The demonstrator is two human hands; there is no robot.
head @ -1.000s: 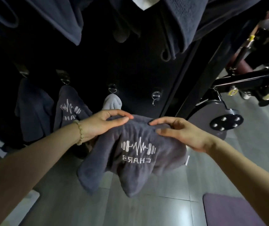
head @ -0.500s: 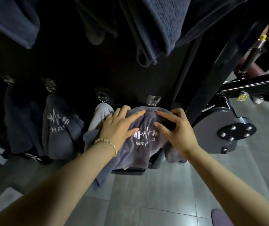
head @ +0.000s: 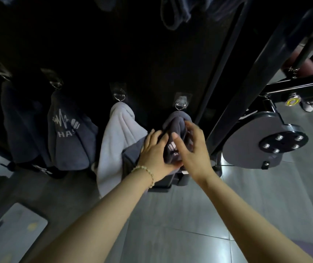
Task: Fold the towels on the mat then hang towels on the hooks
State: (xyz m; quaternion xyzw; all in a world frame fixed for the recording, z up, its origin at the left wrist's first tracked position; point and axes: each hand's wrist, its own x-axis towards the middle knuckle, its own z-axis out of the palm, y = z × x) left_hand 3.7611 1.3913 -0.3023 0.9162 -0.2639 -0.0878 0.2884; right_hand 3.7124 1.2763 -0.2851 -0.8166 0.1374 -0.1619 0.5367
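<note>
— What have I got hold of?

— A dark grey terry towel, soft and napped, bunched into a thick roll. White stitched lettering shows between your hands. Your left hand clasps its lower part, fingers laid over the front and thumb beneath. Your right hand, blurred, curls round the upper part.

— Which way does it run?

— Its long axis hangs down the dark wall. Its rounded top sits right under the clear stick-on hook with a metal ring; whether it is caught on the hook, I cannot tell. A pale grey fleecy towel hangs just beside it.
</note>
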